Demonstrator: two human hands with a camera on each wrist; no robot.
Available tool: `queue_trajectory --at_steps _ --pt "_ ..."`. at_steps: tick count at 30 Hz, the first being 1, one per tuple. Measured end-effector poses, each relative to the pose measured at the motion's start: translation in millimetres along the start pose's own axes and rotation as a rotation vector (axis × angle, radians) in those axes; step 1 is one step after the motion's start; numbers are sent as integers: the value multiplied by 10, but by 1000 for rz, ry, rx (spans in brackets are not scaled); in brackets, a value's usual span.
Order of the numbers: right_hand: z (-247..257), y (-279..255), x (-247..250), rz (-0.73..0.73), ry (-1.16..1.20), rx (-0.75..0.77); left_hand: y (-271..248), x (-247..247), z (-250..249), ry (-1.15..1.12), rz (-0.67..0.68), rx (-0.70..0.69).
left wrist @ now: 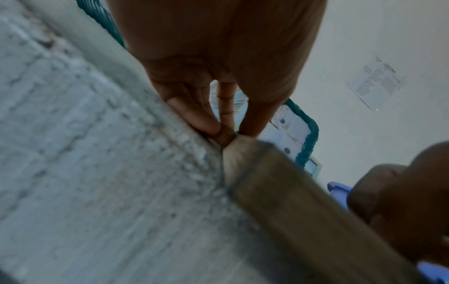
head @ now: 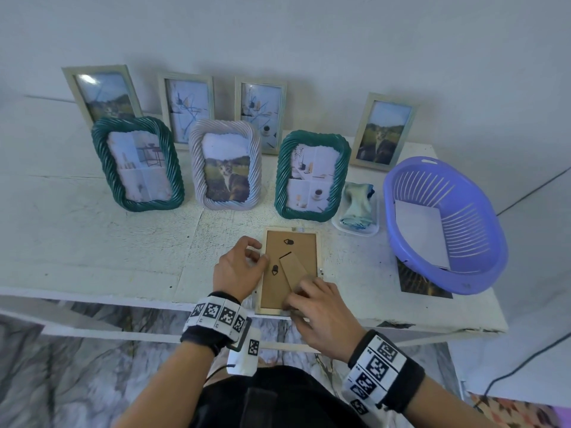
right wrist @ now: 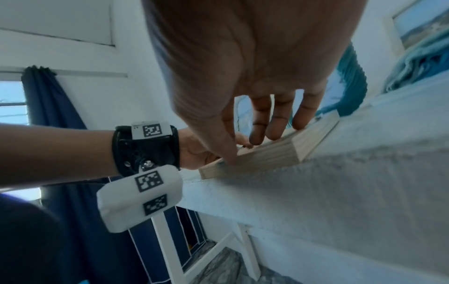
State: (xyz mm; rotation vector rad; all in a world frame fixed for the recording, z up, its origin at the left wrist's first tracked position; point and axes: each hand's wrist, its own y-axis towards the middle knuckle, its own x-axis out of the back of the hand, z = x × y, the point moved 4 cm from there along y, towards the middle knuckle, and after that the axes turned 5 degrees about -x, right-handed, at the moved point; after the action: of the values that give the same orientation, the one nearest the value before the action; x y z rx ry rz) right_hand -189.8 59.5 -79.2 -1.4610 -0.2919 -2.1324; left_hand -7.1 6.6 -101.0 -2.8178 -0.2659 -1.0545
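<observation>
A pale wooden picture frame (head: 296,251) lies face down at the table's front edge. Its brown backing board and folded stand leg (head: 293,270) face up. My left hand (head: 259,257) is at the frame's left edge, with its fingers curled. In the left wrist view its thumb and fingertips (left wrist: 226,132) pinch the rim of the frame (left wrist: 291,201). My right hand (head: 309,299) lies over the near end of the frame and hides the foot of the stand leg. In the right wrist view its fingers (right wrist: 274,132) rest on the back of the frame (right wrist: 267,153), and the thumb touches its near side.
Behind the frame stand a green twisted frame (head: 137,163), a pale twisted frame (head: 225,165) and a second green one (head: 312,176). Several plain frames lean on the wall. At the right are a cloth in a white tray (head: 358,208), a purple basket (head: 445,223) and a photo print (head: 423,282).
</observation>
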Motion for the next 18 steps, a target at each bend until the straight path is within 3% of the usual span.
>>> queue_trajectory --at_steps 3,9,12,18 --pt "-6 52 81 -10 -57 -2 -24 14 22 -22 0 -35" --pt "41 323 255 -122 -219 -237 -35 46 87 -72 86 -108" --pt "75 446 233 -87 -162 -269 -22 47 116 -108 111 -103" --pt "158 492 314 -224 -84 -286 15 31 152 -193 117 -90"
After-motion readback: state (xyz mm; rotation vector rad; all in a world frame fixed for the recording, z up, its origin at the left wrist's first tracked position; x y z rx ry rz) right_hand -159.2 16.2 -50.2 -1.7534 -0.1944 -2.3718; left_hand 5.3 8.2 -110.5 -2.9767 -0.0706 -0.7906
